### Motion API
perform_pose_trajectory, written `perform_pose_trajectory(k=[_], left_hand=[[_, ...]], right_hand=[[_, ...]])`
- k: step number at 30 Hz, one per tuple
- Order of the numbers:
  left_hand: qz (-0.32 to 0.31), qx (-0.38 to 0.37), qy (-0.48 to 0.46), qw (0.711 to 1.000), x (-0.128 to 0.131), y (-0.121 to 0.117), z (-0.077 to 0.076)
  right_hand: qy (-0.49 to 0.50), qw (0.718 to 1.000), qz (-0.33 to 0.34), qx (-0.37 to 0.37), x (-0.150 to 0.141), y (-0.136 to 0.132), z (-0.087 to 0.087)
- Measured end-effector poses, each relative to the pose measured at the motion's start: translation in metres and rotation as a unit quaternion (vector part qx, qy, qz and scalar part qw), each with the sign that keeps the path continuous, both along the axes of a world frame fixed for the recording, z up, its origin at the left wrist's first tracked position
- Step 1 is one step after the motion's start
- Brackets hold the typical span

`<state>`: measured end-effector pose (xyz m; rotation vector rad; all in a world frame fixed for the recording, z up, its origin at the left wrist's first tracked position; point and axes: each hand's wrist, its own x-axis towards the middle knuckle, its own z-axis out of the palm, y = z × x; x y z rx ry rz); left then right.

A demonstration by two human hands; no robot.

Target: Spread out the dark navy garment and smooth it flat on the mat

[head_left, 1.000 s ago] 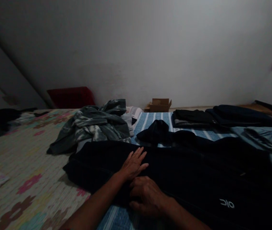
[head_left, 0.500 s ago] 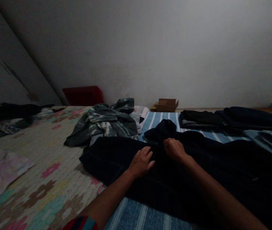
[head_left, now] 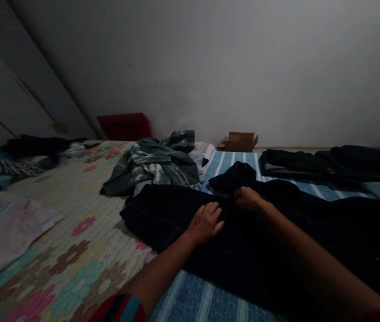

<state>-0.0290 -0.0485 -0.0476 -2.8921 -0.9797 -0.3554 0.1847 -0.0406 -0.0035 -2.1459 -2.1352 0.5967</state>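
Note:
A dark navy garment (head_left: 163, 205) with pale stitching lies spread across the bed before me; poor light hides its exact kind. My left hand (head_left: 205, 222) rests flat on it, palm down with the fingers stretched out. Just to the right, my right hand (head_left: 247, 198) is closed, its fingers pinching the garment's cloth near a bunched, raised fold (head_left: 237, 173). Much of the garment's right side is lost in shadow under my right forearm.
A crumpled grey-and-white patterned garment (head_left: 163, 163) lies beyond my left hand. Folded dark clothes (head_left: 293, 162) are stacked at the far right. A pale pink garment (head_left: 12, 223) sits left on the floral sheet (head_left: 86, 255). An open cardboard box (head_left: 240, 142) and a red object (head_left: 124, 126) stand near the wall.
The whole view has shifted, so everything appears farther right. Both hands stay at about the same places on the garment, the left flat and the right still pinching.

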Motion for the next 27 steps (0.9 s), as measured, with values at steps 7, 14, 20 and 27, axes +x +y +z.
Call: perform_pose_trajectory(k=[7, 14, 20, 27], left_hand=[[-0.008, -0.003, 0.027, 1.0, 0.001, -0.001, 0.001], [0.001, -0.019, 0.028, 0.999, 0.002, 0.0, -0.002], [0.01, -0.033, 0.043, 0.998, 0.002, 0.001, -0.003], [0.005, -0.043, 0.058, 0.997, 0.002, 0.002, -0.002]], right_hand=[[0.001, 0.998, 0.021, 0.055, -0.005, -0.006, 0.0], [0.028, 0.998, 0.017, 0.061, -0.008, -0.005, -0.004], [0.05, 0.998, 0.009, 0.02, -0.019, 0.005, 0.002], [-0.015, 1.0, -0.018, -0.009, -0.038, 0.012, 0.003]])
